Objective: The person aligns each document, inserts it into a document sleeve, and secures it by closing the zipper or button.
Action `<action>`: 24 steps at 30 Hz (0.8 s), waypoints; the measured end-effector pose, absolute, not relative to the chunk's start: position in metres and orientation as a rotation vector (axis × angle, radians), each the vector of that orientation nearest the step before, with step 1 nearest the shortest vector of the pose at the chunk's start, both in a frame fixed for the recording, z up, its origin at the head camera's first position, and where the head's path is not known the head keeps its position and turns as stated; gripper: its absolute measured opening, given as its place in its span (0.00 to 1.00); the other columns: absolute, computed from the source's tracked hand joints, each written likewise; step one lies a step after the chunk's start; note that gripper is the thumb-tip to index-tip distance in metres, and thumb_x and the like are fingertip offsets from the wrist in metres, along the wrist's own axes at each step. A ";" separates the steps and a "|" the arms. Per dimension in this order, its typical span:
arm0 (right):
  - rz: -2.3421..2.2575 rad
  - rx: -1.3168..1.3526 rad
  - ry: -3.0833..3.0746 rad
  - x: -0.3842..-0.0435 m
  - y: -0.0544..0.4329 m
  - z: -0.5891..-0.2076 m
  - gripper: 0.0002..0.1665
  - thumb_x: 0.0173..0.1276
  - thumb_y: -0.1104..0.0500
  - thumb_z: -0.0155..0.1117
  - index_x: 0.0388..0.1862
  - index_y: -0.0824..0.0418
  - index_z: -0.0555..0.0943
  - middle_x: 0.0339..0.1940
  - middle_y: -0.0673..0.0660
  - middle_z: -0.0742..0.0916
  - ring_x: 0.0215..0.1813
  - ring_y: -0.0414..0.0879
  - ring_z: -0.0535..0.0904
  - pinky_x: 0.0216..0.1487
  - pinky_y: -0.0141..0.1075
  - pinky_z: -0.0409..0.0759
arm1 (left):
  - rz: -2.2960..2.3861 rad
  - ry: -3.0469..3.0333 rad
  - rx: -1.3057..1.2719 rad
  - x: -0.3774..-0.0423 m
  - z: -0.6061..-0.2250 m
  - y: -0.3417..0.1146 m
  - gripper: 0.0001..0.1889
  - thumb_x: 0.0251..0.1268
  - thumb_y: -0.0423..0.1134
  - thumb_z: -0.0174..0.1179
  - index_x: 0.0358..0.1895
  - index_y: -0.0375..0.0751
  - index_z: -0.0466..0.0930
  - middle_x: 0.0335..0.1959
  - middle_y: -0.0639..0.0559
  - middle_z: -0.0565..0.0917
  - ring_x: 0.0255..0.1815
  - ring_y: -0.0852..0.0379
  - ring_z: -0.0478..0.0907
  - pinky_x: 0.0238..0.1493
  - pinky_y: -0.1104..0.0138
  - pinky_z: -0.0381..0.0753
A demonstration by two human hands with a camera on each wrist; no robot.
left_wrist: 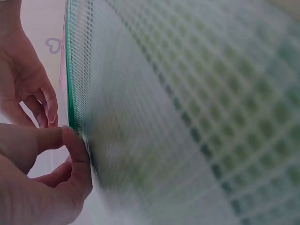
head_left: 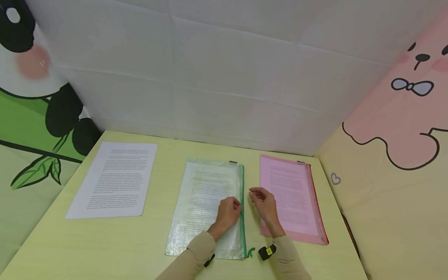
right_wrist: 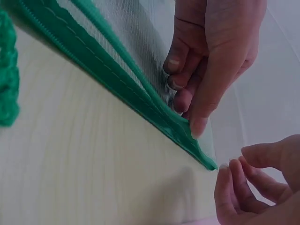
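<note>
A clear mesh zip pouch (head_left: 206, 233) with a green zipper (head_left: 242, 233) lies in the middle of the table, a printed sheet showing inside it. My left hand (head_left: 228, 213) pinches the green zipper edge between thumb and fingers, also visible in the right wrist view, where the zipper tape (right_wrist: 117, 84) is parted below the hand (right_wrist: 220, 51). Just right of that edge, my right hand (head_left: 265, 204) hovers with loosely bent fingers and nothing visible in them. Thumb and fingertips of the right hand (right_wrist: 262, 183) stand slightly apart, close to the zipper's end.
On the right lies a pink zip pouch (head_left: 294, 225) with a red zipper and a printed page inside, partly behind my right hand. A loose printed sheet (head_left: 119, 182) is at the left. A green cord pull (head_left: 250, 252) sits by the pouch's lower corner. A white wall (head_left: 210, 77) rises behind.
</note>
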State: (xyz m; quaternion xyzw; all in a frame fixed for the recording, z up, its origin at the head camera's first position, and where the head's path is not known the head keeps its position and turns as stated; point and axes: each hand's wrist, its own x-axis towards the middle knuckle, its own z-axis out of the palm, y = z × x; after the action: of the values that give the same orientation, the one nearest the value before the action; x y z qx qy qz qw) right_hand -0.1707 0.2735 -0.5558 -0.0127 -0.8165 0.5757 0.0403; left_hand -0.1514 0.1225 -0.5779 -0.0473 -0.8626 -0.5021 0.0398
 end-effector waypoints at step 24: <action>1.796 0.179 -2.627 -0.179 0.229 -0.545 0.17 0.73 0.63 0.67 0.55 0.72 0.82 0.47 0.63 0.88 0.50 0.55 0.85 0.51 0.38 0.84 | -1.483 -2.621 0.059 -0.154 -0.546 0.058 0.05 0.66 0.34 0.65 0.34 0.37 0.86 0.29 0.49 0.87 0.29 0.55 0.83 0.31 0.62 0.83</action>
State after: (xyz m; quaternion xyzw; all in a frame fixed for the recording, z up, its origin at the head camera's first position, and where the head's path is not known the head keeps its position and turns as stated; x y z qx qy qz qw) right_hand -0.1787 0.2292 -0.5452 0.0563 -0.8240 0.5633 -0.0226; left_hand -0.1541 0.0579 -0.5462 0.0196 -0.8684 -0.4913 0.0646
